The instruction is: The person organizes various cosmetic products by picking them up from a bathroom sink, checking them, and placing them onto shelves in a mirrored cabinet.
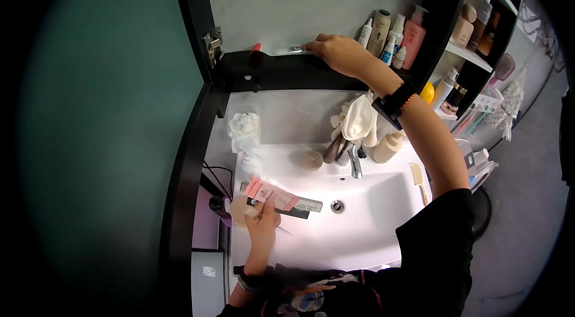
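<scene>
Above the right hand (336, 52), the cabinet (293, 73) leaves a passage; bottles (380, 32) block its right side. Right of the left hand (262, 216), the basin (359, 234) gives room, the faucet (356, 164) standing farther ahead.

Black cabinet shelf (287, 70), a pink pump bottle (412, 44) and beige bottle (378, 33) upright on it
</scene>
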Motion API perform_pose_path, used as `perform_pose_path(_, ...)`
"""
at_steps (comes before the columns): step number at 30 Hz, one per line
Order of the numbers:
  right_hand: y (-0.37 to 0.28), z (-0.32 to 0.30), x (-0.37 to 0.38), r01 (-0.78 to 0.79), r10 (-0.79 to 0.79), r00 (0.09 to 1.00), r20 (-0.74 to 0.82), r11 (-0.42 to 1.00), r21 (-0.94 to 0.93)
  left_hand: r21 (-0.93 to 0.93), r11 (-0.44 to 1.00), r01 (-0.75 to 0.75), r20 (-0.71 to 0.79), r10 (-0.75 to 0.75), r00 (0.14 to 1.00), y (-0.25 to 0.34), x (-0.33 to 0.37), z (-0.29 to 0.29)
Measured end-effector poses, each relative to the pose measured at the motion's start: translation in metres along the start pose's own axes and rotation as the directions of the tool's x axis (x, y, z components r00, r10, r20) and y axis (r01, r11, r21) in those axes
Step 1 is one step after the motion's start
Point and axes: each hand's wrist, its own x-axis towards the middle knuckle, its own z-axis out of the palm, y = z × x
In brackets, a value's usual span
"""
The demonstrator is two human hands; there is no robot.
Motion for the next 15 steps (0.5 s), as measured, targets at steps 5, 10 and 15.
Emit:
perform_pose_path(5,-0.017,-0.009,0.003,-0.056,0.057,0.998,0.029,0.997,-0.056,-0.024,0.999,-0.030,-0.049,0.029,0.998,0.001,0.000,-0.006)
perform_pose_path(10,-0.008,-0.009,-0.002,-0.035,0.035,0.999,0.030,0.999,-0.011,-0.073,0.996,-0.051,0.012,0.052,0.999,-0.001,0.000,-0.012)
perform_pose_path(15,0.001,-0.005,-0.001,-0.024,0.022,1.000,0.014,0.987,0.159,-0.023,1.000,-0.018,-0.046,0.017,0.999,-0.004,0.000,-0.007)
